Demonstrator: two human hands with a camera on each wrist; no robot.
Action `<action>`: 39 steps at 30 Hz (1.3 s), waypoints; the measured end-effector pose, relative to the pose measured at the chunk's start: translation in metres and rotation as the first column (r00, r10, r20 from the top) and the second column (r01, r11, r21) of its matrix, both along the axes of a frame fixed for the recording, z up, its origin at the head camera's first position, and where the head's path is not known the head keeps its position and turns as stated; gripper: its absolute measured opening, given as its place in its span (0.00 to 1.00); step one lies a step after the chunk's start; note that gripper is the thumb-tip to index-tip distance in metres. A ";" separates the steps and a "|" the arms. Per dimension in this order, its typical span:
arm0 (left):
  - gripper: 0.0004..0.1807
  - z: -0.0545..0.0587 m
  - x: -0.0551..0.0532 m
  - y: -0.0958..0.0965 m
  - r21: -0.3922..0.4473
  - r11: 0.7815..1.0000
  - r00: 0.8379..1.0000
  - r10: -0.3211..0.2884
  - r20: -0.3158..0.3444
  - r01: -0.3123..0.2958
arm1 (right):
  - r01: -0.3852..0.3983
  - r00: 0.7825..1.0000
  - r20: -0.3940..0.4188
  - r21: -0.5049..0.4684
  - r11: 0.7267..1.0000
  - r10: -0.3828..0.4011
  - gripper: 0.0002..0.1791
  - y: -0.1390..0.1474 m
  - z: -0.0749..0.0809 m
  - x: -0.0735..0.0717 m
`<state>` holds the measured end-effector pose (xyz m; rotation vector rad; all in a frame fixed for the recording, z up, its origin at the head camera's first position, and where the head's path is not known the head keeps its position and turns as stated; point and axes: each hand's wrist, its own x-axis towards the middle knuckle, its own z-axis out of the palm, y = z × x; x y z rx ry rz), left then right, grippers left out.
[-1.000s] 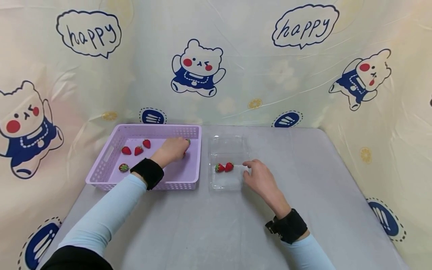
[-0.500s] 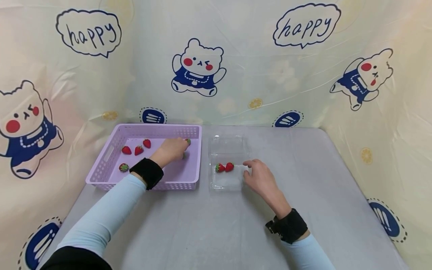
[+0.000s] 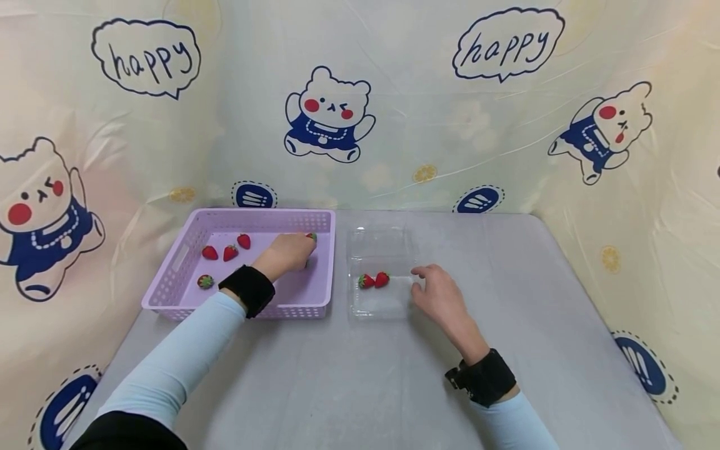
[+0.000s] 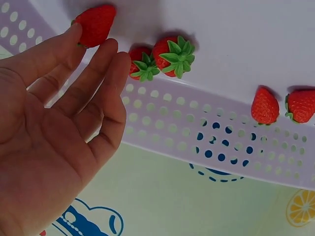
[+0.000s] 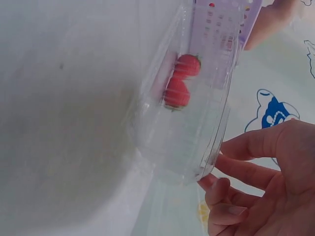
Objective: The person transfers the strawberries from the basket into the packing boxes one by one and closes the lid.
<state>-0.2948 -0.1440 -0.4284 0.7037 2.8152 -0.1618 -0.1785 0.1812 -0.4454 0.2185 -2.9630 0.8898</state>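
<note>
Bright red, dimpled, one strawberry (image 4: pixel 97 24) sits pinched in left fingers (image 4: pixel 47 52), right fingers (image 5: pixel 252 144) apart.

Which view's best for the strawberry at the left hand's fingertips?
Left wrist: the strawberry shows up close and nearly whole, at the fingertips of the left hand. Head: that hand hides most or all of it. Right wrist: can't make it out; that view mostly takes in the clear container.

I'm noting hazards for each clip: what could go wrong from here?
The strawberry at the fingertips of the left hand could slip, or those fingers might nudge the two strawberries close by. The clear container might shift if the right hand beside it bumps its edge.
</note>
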 end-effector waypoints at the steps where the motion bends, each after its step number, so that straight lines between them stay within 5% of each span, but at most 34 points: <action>1: 0.03 0.001 0.000 0.000 -0.002 1.000 1.000 0.006 0.006 -0.006 | 0.007 1.000 -0.002 0.004 1.000 -0.007 0.19 0.001 0.001 0.000; 15: 0.04 0.002 0.000 0.000 0.005 1.000 1.000 0.018 0.023 -0.018 | 0.059 0.998 0.007 0.049 0.997 -0.060 0.20 0.017 0.005 -0.003; 30: 0.04 -0.006 -0.002 -0.001 0.004 1.000 1.000 0.005 0.014 -0.005 | 0.030 0.998 0.055 0.028 0.999 -0.032 0.22 0.018 -0.001 -0.004; 39: 0.03 -0.001 -0.002 0.000 0.090 0.996 1.000 0.013 0.001 -0.013 | 0.025 0.999 0.046 0.011 1.000 -0.025 0.24 0.016 -0.004 -0.001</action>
